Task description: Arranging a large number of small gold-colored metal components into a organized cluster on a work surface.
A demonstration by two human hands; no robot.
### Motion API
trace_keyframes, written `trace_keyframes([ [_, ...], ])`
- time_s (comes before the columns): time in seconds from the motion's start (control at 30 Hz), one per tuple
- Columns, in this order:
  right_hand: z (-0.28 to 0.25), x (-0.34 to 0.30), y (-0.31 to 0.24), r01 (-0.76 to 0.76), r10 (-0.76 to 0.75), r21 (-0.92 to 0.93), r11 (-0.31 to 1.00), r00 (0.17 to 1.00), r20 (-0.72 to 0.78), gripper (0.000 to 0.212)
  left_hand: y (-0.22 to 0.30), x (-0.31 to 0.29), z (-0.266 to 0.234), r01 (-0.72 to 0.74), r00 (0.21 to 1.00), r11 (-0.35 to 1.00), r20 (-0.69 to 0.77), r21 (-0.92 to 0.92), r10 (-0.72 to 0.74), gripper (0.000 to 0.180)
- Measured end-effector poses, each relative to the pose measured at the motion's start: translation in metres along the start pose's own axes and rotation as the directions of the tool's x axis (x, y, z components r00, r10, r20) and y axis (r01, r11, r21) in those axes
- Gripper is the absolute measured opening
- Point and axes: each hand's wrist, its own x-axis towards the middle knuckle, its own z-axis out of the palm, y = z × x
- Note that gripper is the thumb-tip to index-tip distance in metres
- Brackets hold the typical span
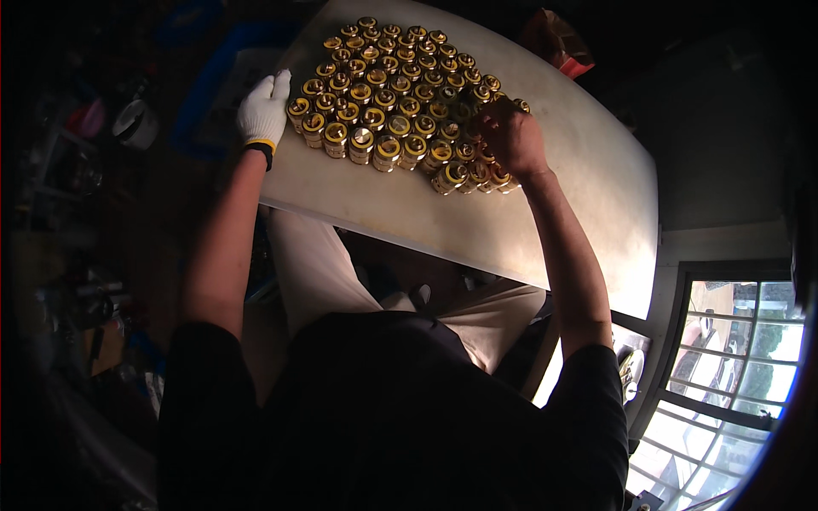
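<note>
Dozens of short brass cylinders (pixel 373 118) stand upright, packed closely on a pale tabletop (pixel 358 200). Most show a yellow ring and a metal centre inside the top. My left hand (pixel 263 111), in a white knit glove with a yellow cuff, rests by the table's left edge beside the group; its fingers are stretched out and hold nothing visible. Bare, my right hand (pixel 514 136) is over the right side of the group, fingers curled in. Shadow and the hand itself hide what the fingertips hold, if anything. One cylinder (pixel 449 177) at the front leans slightly.
A red-brown bag (pixel 555 43) lies beyond the table's far right edge. Left of the table are a blue crate (pixel 200 106) and a white cup-like container (pixel 136 124) in shadow. My legs (pixel 315 264) are under the near edge. A barred window (pixel 724 358) is at lower right.
</note>
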Motion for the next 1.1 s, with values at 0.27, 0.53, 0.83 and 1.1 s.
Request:
trace_keyframes([
  [0.27,0.003,-0.010,-0.007,-0.005,0.005,0.026,1.000,1.000,-0.028,0.009,-0.002,-0.002,0.001,-0.045,0.999,0.998,-0.020,-0.048,0.044,0.059],
  [0.53,-0.003,-0.011,-0.011,0.055,-0.058,-0.089,0.995,0.998,-0.026,0.012,0.000,-0.002,0.001,-0.036,0.999,0.998,-0.035,-0.049,0.034,0.058],
  [0.83,0.009,0.008,-0.032,0.030,-0.037,0.106,0.994,0.997,0.064,0.016,0.001,-0.003,0.001,-0.040,0.998,0.999,-0.044,-0.027,0.039,0.059],
  [1.1,0.019,0.015,-0.024,0.061,-0.062,0.020,0.998,0.998,0.022,0.014,0.000,-0.003,0.004,-0.104,0.993,0.990,-0.063,-0.098,0.098,0.056],
])
